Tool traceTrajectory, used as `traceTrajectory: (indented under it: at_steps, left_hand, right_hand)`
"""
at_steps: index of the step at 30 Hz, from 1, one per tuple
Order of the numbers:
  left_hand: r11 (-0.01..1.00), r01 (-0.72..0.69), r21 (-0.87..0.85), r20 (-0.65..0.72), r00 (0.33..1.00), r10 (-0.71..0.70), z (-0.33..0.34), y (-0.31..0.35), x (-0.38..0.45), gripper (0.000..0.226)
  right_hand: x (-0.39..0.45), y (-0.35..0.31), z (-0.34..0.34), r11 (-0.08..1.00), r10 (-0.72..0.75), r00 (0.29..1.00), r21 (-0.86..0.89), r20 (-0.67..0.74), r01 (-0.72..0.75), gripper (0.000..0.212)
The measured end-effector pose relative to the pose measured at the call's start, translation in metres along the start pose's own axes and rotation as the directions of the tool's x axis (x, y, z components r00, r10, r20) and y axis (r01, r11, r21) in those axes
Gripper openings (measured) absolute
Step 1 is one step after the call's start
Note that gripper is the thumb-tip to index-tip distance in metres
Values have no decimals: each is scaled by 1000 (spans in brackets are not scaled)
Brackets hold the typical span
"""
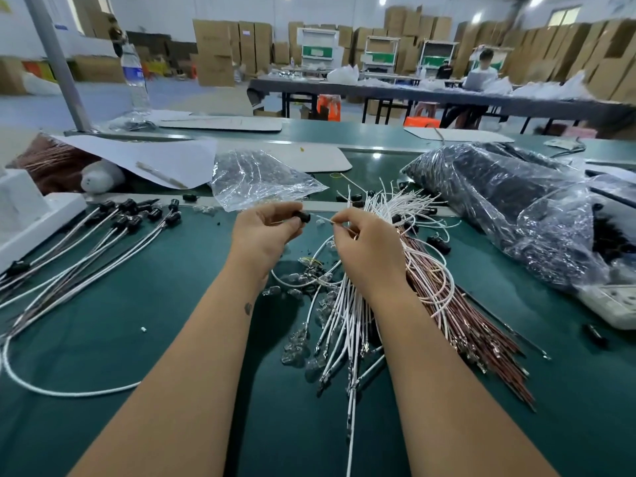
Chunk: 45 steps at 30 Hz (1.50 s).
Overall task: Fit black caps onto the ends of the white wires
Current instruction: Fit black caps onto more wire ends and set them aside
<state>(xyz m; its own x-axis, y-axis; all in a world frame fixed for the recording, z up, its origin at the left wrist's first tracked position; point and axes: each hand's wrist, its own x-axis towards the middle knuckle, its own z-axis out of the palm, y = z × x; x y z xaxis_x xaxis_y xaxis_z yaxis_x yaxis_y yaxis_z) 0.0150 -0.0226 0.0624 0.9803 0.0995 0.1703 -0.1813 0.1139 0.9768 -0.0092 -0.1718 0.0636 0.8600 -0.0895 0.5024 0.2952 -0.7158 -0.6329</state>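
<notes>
— Since the green table [144,425] takes up most of the view, what sits on it that holds anything?

— Largest is the big clear plastic bag [509,208] at the right, stuffed with dark parts; whether they are caps I cannot tell. A smaller clear bag [254,180] lies near the middle at the back, crumpled, with a few dark pieces showing through its upper end. A water bottle [135,74] stands far left at the back.

— And loose things?

— A bundle of white wires [347,315] lies under the right forearm, just beside a bundle of reddish-brown wires [471,325]. To the left, finished wires [86,249] lie fanned out, black caps on their far ends. Small clear bulbs [296,346] are scattered near the white bundle.

— The hands?

— The left hand [265,232] pinches a black cap [302,216] between thumb and fingertips, the other fingers curled. The right hand [364,246] pinches the white wire end [327,220] between thumb and forefinger, its tip pointing at the cap, just short of it. Both are held above the table.
</notes>
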Motion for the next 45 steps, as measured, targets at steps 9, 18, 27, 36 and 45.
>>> traceTrajectory:
  at_steps: [9, 18, 27, 36, 45]
  left_hand:
    - [1000, -16, -3, 75, 997, 16, 3, 1, -3, 27]
    - [1000, -19, -13, 94, 995, 20, 1, 1, -5, 22]
    - [1000, -16, 5, 79, 997, 15, 3, 4, -8, 4]
    - [959, -65, 276, -210, 970, 126, -9, 5, -2, 19]
    - [414, -283, 865, -55, 767, 640, -8, 10, -6, 34]
  right_hand:
    - [-1, -3, 4, 999, -47, 999, -1, 22, 47, 15]
    - [2, -3, 7, 999, -46, 998, 26, -32, 47, 13]
    - [-1, -8, 8, 986, -149, 989, 68, -21, 150, 30]
    - [4, -7, -1, 943, -146, 988, -309, -57, 121, 17]
    - [2, -20, 1, 937, -171, 985, -310, -7, 160, 16]
